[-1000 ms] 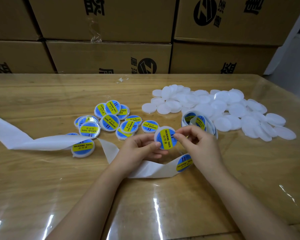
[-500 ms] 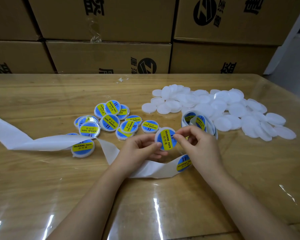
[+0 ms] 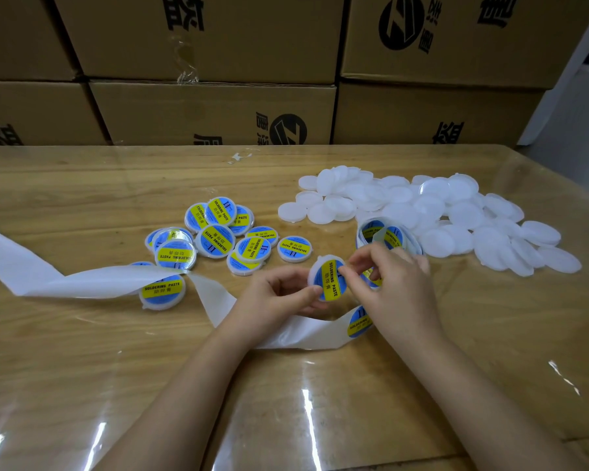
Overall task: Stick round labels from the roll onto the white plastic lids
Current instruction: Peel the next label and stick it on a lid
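Observation:
My left hand (image 3: 279,295) grips a white lid (image 3: 327,279) carrying a blue and yellow round label, tilted up above the table. My right hand (image 3: 393,283) pinches the lid's right edge, its fingertips lying on the label. The label roll (image 3: 386,236) stands just behind my right hand. Its white backing strip (image 3: 82,280) runs under my hands and off to the left, with one label (image 3: 359,322) still on it. Several labelled lids (image 3: 218,239) lie in a cluster left of centre. A heap of plain white lids (image 3: 439,215) lies at the right.
Stacked cardboard boxes (image 3: 218,110) stand along the table's far edge. The wooden table (image 3: 320,402) has a glossy clear cover. A small scrap (image 3: 240,157) lies near the back edge.
The lid in my hands has tipped slightly. My right fingers have slid a little over the label. The roll and piles have not moved.

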A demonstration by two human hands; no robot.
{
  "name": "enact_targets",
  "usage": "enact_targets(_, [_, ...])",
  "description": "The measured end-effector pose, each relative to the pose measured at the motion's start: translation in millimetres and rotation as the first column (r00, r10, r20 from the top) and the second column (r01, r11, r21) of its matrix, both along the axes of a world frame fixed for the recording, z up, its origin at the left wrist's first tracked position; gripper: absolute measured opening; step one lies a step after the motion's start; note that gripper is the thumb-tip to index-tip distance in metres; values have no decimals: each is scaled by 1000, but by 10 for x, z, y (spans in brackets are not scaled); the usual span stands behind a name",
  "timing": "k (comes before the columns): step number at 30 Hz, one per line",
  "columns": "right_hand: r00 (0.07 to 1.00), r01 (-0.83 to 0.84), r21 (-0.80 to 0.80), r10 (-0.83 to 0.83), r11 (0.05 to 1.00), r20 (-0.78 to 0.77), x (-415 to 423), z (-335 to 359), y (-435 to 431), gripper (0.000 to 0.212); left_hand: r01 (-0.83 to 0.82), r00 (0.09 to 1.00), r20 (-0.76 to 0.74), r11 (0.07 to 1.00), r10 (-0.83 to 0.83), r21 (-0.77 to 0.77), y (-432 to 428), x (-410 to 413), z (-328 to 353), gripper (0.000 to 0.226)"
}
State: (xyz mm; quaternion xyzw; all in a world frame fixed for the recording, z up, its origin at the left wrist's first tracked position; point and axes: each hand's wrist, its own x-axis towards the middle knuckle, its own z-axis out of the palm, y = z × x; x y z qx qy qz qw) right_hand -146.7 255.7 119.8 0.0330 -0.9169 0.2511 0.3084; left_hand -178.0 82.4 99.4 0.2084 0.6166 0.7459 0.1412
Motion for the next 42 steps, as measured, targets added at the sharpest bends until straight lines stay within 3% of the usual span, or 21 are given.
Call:
enact_targets(4, [995,74,100,-67,992,-67,-18,22,62,22,-17,999,29,1000,17,3,-23,-21,5,16])
enact_targets(12, [999,-24,119,29,993,-38,17,-2,-23,26,-42,996,84,998,38,43,-69,-50,36,17])
enact_targets(20, [997,-76,94,75,993,12,49,26,-54,45,-14,994,106,998,7,67,-72,-57,28,19])
enact_targets(35, [998,30,-9,-31,999,-51,-24,39,75,43,47,994,95,999,-45,-12,-51,-3,45,17])
enact_targets(42, [999,0,-11,0,1000,-43,14,39,-5,46,53,994,100,998,-50,-35,4,25,27,17])
